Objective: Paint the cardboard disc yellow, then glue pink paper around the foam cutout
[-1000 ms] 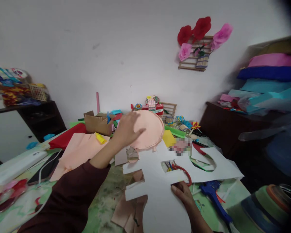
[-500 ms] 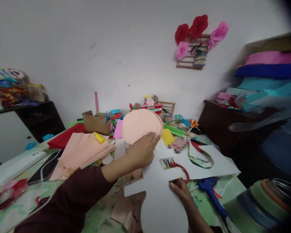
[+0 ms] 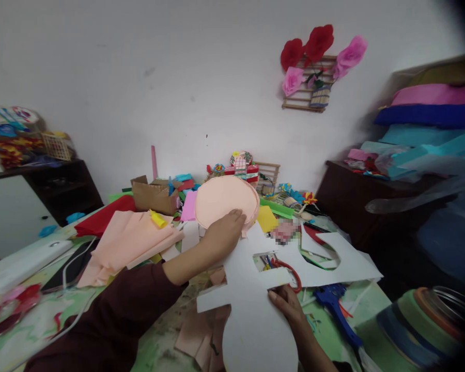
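A white cardboard cutout [image 3: 259, 320] in the shape of a figure, with short side arms and a rounded lower end, is held up in front of me. Its round top is covered by a peach paper disc [image 3: 220, 199] with a folded, slightly loose rim. My left hand [image 3: 225, 232] lies across the lower right of the disc, its fingers bent together at the rim; its fingertips are partly hidden. My right hand [image 3: 287, 305] grips the cutout's right edge just below the side arm, thumb in front.
Peach crepe paper [image 3: 127, 243] lies at left beside a cardboard box [image 3: 153, 196]. A cut white sheet [image 3: 352, 253], red-handled scissors [image 3: 293, 274] and a blue glue gun [image 3: 339, 310] are at right. A striped jar [image 3: 414, 330] stands at the front right.
My left hand has shifted slightly left and down along the disc, its fingers now more bent. A small flap of the peach rim shows below them. My right hand keeps its hold.
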Motion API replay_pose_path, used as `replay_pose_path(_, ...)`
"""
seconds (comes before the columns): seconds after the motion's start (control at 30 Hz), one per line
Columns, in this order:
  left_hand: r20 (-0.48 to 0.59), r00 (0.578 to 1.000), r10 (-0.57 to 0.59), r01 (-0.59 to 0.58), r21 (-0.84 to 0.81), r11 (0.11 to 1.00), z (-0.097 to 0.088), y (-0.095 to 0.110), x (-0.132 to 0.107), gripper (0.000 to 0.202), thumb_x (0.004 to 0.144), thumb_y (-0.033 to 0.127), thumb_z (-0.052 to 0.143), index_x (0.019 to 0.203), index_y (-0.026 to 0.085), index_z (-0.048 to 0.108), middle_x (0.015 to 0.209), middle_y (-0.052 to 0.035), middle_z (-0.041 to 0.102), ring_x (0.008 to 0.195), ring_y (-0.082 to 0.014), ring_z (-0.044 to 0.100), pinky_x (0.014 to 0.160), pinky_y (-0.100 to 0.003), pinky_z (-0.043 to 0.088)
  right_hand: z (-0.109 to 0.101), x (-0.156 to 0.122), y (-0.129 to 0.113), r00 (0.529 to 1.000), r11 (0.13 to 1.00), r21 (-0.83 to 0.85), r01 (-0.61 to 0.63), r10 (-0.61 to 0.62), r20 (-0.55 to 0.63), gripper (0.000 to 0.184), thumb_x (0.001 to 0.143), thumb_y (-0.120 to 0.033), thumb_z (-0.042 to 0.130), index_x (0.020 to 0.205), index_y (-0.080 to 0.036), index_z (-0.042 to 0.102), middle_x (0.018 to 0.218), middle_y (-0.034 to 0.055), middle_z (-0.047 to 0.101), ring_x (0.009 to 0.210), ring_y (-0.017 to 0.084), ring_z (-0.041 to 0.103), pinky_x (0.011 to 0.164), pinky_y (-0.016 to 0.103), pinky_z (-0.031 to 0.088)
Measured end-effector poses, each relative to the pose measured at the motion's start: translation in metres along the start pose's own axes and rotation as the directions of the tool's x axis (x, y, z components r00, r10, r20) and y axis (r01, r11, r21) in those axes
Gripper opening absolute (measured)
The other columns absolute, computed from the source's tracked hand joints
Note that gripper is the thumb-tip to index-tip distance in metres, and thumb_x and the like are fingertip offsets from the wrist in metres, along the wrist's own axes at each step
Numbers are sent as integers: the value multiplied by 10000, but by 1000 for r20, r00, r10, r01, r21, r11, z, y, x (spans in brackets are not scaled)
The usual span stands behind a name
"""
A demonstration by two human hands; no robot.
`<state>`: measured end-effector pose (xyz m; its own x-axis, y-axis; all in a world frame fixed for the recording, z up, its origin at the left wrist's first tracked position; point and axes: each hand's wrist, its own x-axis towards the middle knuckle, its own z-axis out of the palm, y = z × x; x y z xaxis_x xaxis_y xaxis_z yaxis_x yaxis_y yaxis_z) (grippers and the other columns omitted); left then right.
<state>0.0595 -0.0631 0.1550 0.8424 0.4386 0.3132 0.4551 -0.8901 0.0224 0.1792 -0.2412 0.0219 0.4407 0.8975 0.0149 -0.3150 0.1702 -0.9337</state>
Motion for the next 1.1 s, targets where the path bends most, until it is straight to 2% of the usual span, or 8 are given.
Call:
replay_pose_path(0.3,-213,962,-170,145,-127,981,5,-9,0,452,920,66,352,1345,83,503,1323,-174,625,1208,-224,607,1009,-356,477,-2,0,3,1000,1000,24,-10,10,-3,470,666,-485,789,1012,-180,699,1067,139,740,1042,358,668,910,485,512)
replay_pose_path(0.5,-132,991,-1,-2,-18,1000,9,-3,2,417,928,91,407,1333,83,505,1401,-182,557,1312,-240,514,1099,-382,390,0,0,2,1000,999,47,6,-4,-30,552,646,-481,805,1098,-188,682,1049,132,746,1044,360,669,918,493,508)
replay_pose_path(0.6,-104,988,115,-112,37,993,10,-1,3,379,979,213,404,1313,77,522,1412,-190,539,1343,-272,468,1129,-441,338,1,0,0,999,999,46,8,-6,-44,524,636,-482,813,1056,-193,697,1031,130,749,1031,363,673,930,506,500)
replay_pose_path(0.73,-86,982,166,-165,25,986,8,-4,2,429,989,335,410,1324,85,511,1422,-187,526,1355,-296,441,1123,-487,331,2,0,-3,999,999,34,-14,15,-35,500,629,-500,811,1005,-188,706,1033,132,749,1015,361,681,922,505,504)
replay_pose_path(0.87,-210,966,150,-170,-81,982,-10,-18,-7,463,1010,372,332,1347,100,493,1470,-181,482,1408,-274,382,1163,-480,287,1,1,-4,999,999,37,-15,16,-35,528,611,-496,815,1022,-183,704,1049,128,748,1044,362,672,916,486,509)
replay_pose_path(0.97,-458,889,-15,-101,-228,968,-24,-42,-15,454,1007,416,324,1322,154,519,1454,-148,506,1389,-250,412,1142,-455,330,-3,3,-3,998,998,53,-44,47,-43,512,611,-483,811,1008,-177,705,1029,128,752,1039,366,676,912,490,509)
replay_pose_path(1.03,-586,787,-193,-26,-344,939,-27,-63,-19,433,993,433,349,1257,168,568,1392,-132,557,1354,-254,444,1138,-457,319,-6,4,-3,997,996,63,-60,64,-51,501,621,-481,804,1007,-177,704,1021,128,753,1033,364,679,913,495,508)
replay_pose_path(1.1,-609,698,-377,50,-484,874,-21,-85,-20,413,956,451,420,1208,173,594,1338,-123,583,1321,-264,459,1135,-458,302,-8,4,-3,995,995,66,-70,75,-65,484,631,-482,799,997,-181,703,1018,126,754,1026,362,682,910,494,510)
